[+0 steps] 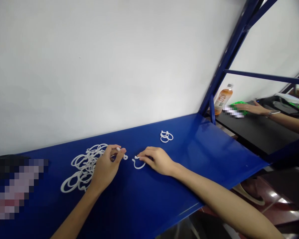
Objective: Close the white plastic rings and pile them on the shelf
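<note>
My left hand [106, 166] pinches a white plastic piece [125, 156] with a small round knob or eye at its end; the rest of it is hidden by the fingers. Just to the right, my right hand [158, 160] has its fingertips closed on an open white plastic ring [139, 168], held low over the blue tabletop [129, 205]. The two pieces are apart. Beside and behind my left hand lies a tangled pile of white plastic rings [76, 181]. A few similar rings [166, 136] sit in a small group beyond my right hand.
A white wall [114, 66] borders the table's far edge. Blue metal uprights [228, 58] rise at the right. Past them, another person's hand [251, 109] rests on green items at a black table, near a bottle [223, 99]. A blurred-out item [20, 189] lies at the left.
</note>
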`<act>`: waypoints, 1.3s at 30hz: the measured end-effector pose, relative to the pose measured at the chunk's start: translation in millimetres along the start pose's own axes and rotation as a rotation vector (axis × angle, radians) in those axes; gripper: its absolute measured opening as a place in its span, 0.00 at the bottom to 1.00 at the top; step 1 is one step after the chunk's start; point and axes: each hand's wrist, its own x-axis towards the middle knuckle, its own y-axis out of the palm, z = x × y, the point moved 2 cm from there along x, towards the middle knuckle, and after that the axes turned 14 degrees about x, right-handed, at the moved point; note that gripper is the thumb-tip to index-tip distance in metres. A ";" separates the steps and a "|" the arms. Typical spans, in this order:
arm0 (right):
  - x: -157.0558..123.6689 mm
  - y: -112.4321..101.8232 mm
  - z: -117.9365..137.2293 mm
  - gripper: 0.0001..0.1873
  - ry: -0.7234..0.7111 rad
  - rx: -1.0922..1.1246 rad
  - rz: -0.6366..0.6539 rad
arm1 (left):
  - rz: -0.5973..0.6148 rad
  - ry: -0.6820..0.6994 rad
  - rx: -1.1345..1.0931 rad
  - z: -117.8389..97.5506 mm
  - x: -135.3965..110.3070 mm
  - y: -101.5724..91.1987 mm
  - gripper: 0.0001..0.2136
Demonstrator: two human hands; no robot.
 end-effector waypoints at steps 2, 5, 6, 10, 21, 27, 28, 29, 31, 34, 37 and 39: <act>0.2 -0.3 -1.0 0.12 0.023 -0.014 -0.020 | -0.053 0.117 0.157 -0.1 -0.4 2.0 0.23; 0.1 -0.5 -4.6 0.12 0.051 -0.038 -0.054 | -0.099 0.305 0.333 -0.4 -3.6 8.8 0.21; 0.0 -0.4 -6.2 0.12 0.059 -0.047 -0.060 | -0.096 0.345 0.362 0.0 -4.7 11.4 0.21; -0.8 0.4 -11.7 0.13 0.085 -0.072 -0.058 | -0.093 0.454 0.389 -0.9 -9.1 15.9 0.19; 0.2 -0.7 -3.7 0.07 0.072 -0.025 -0.057 | -0.043 0.650 0.183 -17.3 -19.1 9.1 0.09; 0.3 3.2 5.3 0.13 -0.001 -0.006 -0.045 | -0.100 0.432 0.126 -12.8 -12.4 6.3 0.12; 0.0 4.5 5.5 0.13 -0.009 0.008 -0.038 | -0.083 0.382 0.114 -12.9 -11.8 5.5 0.13; -0.3 5.3 5.5 0.13 -0.009 0.027 -0.042 | -0.056 0.335 0.096 -13.1 -11.5 4.8 0.14; -0.8 5.4 5.3 0.13 0.009 0.079 -0.072 | 0.013 0.263 0.034 -13.5 -11.8 4.0 0.16; -1.5 3.3 6.9 0.14 0.025 0.161 -0.119 | 0.128 0.218 -0.114 -13.1 -13.1 4.8 0.18; -1.5 2.3 9.6 0.11 0.019 0.235 -0.132 | 0.162 0.205 -0.209 -11.2 -13.8 6.6 0.18; -1.3 3.5 10.9 0.08 0.023 0.283 -0.104 | 0.125 0.214 -0.198 -10.6 -14.0 6.9 0.18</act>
